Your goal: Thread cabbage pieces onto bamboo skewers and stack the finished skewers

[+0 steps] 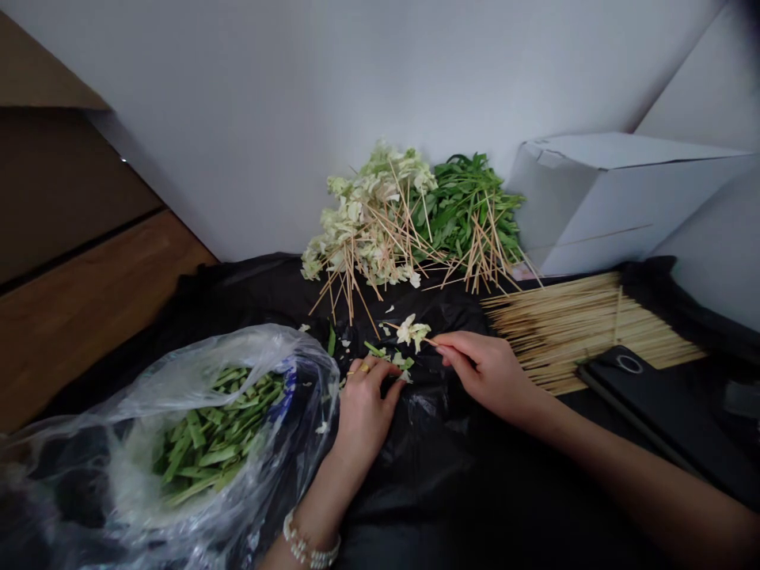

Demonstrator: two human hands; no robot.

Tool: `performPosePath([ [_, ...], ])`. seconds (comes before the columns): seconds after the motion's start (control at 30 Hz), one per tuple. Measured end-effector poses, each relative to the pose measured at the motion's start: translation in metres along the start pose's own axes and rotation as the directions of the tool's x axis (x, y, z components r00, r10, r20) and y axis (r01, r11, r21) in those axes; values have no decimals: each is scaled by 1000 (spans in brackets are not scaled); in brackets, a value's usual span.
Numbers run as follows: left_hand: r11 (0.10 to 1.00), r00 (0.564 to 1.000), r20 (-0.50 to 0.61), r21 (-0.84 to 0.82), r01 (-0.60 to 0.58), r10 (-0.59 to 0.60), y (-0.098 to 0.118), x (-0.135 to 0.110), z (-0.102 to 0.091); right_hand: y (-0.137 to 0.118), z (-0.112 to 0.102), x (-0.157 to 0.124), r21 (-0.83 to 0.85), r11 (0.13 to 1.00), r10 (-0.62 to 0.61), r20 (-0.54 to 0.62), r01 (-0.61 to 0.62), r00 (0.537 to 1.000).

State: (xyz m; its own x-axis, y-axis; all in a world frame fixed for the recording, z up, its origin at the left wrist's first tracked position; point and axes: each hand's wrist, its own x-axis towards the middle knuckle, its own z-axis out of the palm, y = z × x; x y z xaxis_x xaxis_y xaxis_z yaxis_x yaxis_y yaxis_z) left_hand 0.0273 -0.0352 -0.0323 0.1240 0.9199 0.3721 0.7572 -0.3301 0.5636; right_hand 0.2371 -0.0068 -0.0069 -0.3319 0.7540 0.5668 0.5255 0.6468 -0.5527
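Between thumb and fingers, my right hand (484,368) pinches a thin wooden skewer (431,342). Pale cabbage pieces (412,332) are threaded on that skewer near its far end. Low over the black plastic sheet (416,443), my left hand (369,396) has its fingers bent down at small cabbage scraps (404,362). Its fingertips are partly hidden, so what they grip, if anything, does not show clearly. Left of this hand lies an open clear plastic bag (309,340) with cut green leaf stalks (207,447) inside.
Against the wall lie piled cabbage skewers (368,214) and skewers of green leaves (469,206). To the right are many bare bamboo skewers (552,324), a black phone (659,412) and a white box (629,198). A brown cardboard box (59,174) stands at left.
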Motion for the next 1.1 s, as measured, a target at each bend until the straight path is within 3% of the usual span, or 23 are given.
performPosePath([
  [0.07, 989, 997, -22, -132, 70, -74, 1, 1, -3, -1, 0, 0, 8, 1000, 4, 2, -4, 1000],
  [0.13, 915, 974, -42, -353, 193, -222, 2, 3, -7, -2, -1, 0, 16, 1000, 8, 11, -8, 1000],
  [0.23, 626, 877, 16, -694, 355, -480, 0, 6, -12, -2, 1, -1, 20, 1000, 4, 37, -5, 999],
  [0.33, 336, 785, 147, -845, 416, -601, 0, 9, -15, -2, 4, -4, 6, 1000, -17, 92, 16, 996],
  [0.43, 212, 750, 188, -891, 402, -635, 1, 10, -16, -2, 7, -7, -29, 999, -20, 178, 26, 984],
  [0.63, 281, 764, 98, -894, 349, -637, 2, 9, -18, -4, 9, -11, -71, 997, -16, 239, 34, 971],
  [0.93, 457, 819, 2, -829, 323, -574, 3, 8, -17, -6, 9, -11, -87, 996, -4, 265, 28, 964],
  [1.1, 613, 856, -95, -737, 283, -509, 5, 8, -17, -7, 8, -10, -111, 993, -6, 272, 38, 962],
])
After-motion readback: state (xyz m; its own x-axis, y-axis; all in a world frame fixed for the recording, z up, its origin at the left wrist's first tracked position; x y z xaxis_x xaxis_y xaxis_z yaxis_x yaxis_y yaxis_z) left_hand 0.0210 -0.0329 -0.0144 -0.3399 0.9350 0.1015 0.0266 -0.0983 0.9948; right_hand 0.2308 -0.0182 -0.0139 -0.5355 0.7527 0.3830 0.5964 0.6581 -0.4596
